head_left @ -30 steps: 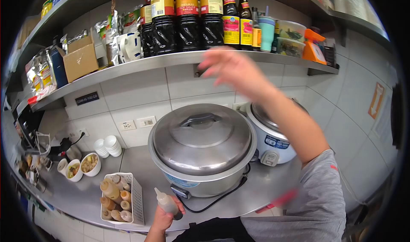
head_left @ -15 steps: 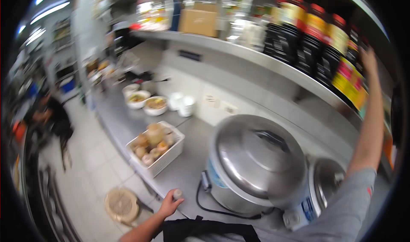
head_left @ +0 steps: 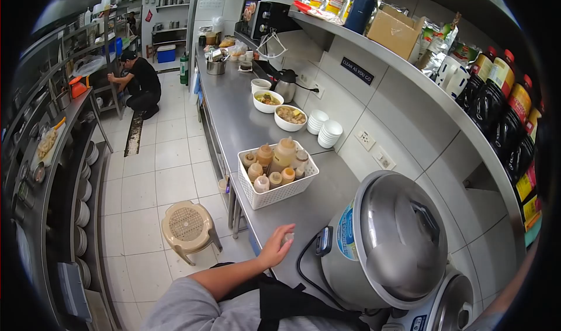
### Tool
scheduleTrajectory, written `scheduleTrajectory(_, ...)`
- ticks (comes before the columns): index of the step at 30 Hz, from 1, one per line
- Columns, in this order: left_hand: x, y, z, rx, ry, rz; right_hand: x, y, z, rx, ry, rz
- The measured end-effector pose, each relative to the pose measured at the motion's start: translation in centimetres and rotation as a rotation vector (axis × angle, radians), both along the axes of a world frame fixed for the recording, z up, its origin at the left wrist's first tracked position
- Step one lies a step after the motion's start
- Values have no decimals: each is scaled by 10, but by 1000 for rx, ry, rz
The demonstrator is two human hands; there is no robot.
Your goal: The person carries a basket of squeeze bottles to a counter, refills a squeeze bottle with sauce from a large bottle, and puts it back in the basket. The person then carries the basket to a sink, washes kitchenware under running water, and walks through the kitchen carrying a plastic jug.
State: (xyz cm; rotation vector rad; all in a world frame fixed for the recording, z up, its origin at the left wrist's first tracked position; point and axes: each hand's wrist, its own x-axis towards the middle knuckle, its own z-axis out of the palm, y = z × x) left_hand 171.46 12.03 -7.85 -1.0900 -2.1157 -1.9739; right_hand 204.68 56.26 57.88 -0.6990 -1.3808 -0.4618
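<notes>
My left hand (head_left: pixel 276 248) is over the front edge of the steel counter, fingers curled round a small pale object (head_left: pixel 288 237) whose kind I cannot make out. Just beyond it stands a white plastic basket (head_left: pixel 274 198) with several squeeze bottles (head_left: pixel 284 154) of brown and cream sauces. To the hand's right is a large rice cooker (head_left: pixel 385 243) with its domed metal lid on. Only a blurred part of my right forearm (head_left: pixel 517 284) shows at the right edge; the right hand itself is out of view.
Dark sauce bottles (head_left: pixel 497 85) and a cardboard box (head_left: pixel 395 32) line the shelf above. Bowls of food (head_left: pixel 290 118) and stacked white cups (head_left: pixel 330 133) are farther along the counter. A beige stool (head_left: pixel 188 226) stands on the floor. Another person (head_left: pixel 140 82) crouches beyond.
My view has swung left toward the aisle. My right hand, which was at the bottles on the shelf's right end, has left the view. My left hand still holds the small object.
</notes>
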Motion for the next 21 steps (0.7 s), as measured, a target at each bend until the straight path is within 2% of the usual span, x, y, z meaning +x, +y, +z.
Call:
scheduleTrajectory(3, -4, 1, -6, -56, 37, 10, 18, -34, 4, 186, 49, 43)
scheduleTrajectory(5, -7, 9, -19, -22, 59, 30, 40, -66, 18, 192, 73, 107)
scheduleTrajectory(8, -11, 23, -32, 144, -153, -138, 25, -185, -8, 288, -18, 231)
scheduleTrajectory(11, -17, 26, -29, 77, -271, -253, 29, -255, -56, 235, -80, 325)
scheduleTrajectory(15, -24, 28, -25, 67, -279, -416, 57, -317, -148, -28, -51, 472)
scheduleTrajectory(18, -37, 23, -17, 50, -114, -516, 71, -362, -223, -262, 48, 567)
scheduleTrajectory(19, -42, 25, -17, 38, -133, -552, 69, -378, -249, -337, 84, 591)
scheduleTrajectory(21, -50, 28, -22, 34, 1, -539, 51, -405, -305, -453, 134, 602)
